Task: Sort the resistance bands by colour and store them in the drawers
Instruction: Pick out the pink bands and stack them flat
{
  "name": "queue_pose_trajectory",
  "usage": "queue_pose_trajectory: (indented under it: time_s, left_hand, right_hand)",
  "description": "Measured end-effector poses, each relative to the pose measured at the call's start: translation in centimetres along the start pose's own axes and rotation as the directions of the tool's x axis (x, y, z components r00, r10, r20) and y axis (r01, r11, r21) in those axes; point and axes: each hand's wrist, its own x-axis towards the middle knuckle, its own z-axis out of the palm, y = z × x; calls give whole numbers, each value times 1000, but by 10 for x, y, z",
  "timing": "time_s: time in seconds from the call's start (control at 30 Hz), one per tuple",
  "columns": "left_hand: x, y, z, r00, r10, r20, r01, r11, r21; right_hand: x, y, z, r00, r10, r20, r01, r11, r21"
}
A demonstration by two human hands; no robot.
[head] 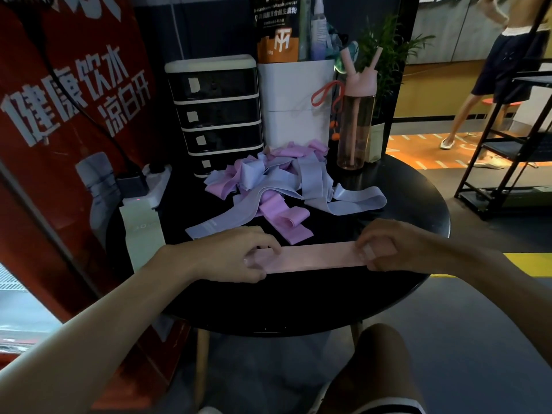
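I hold a pink resistance band [316, 258] by both ends. The left hand [239, 255] pinches its left end, and the right hand [388, 248] has its fingers curled round the right end. The band lies flat and straight on the near part of the round black table [298, 306]. Just behind it is a loose pile of bands [280, 180], lilac and pale blue. The drawer unit [215, 115] stands behind the pile to the left, its visible drawers pushed in. A pink bottle [355, 124] stands behind the pile to the right.
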Motion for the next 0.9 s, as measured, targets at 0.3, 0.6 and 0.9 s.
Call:
queue_pose_trajectory:
  time_s: [0.3, 0.6, 0.9]
  left_hand:
    - [0, -4, -1, 1000, -10, 7, 10, 1000, 0]
    - [59, -13, -51, 934, -56, -352, 89, 993, 77]
    - [153, -68, -100, 816, -270, -511, 351, 934, 67]
  right_hand:
    - [3, 0, -2, 999, 7, 41, -6, 1000, -20]
    - [74, -20, -14, 966, -2, -258, 27, 996, 91]
    - [214, -19, 6, 871, 104, -480, -176, 979, -108]
